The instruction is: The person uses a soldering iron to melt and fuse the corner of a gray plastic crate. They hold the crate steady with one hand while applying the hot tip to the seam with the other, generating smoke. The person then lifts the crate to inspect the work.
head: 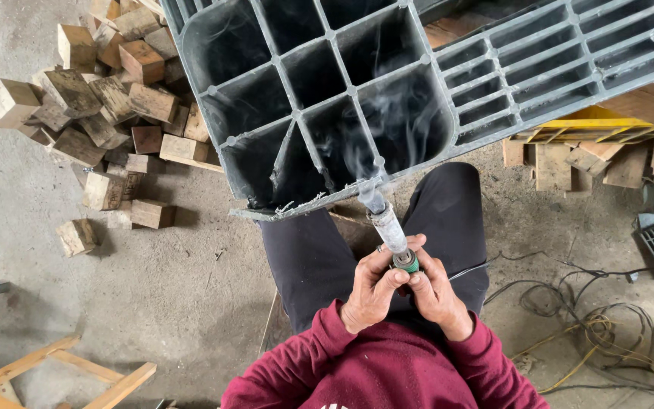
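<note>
Two hands are shown closed around one tool, a heated iron [390,231] with a metal barrel and a green collar near the grip. The left hand [369,291] is wrapped about the handle from the left, thumb uppermost; the right hand [437,291] is closed on it from the right, so that the handle itself is almost wholly hidden between them. Both sleeves are of dark red cloth, and dark trousers are seen beneath the wrists.

The tip of the iron is pressed against the near edge of a grey plastic pallet [486,72], which is tilted up in front of the person and seen from its ribbed underside. Smoke [376,132] is seen rising from the point of contact and drifting across the deep cells of the pallet. Along the same lower edge, to the left of the tip, a ragged, frayed seam [297,206] is visible.

As far as can be judged, the plastic is being melted at one spot on the edge, and the rough seam to the left appears not yet smoothed; whether the part under the tip is closed cannot be told.

A heap of wooden blocks [107,106] lies on the concrete floor [168,303] to the left, well apart from the hands. Loose cables [592,318] are spread to the right, and a light wooden frame [62,371] lies at the lower left
</note>
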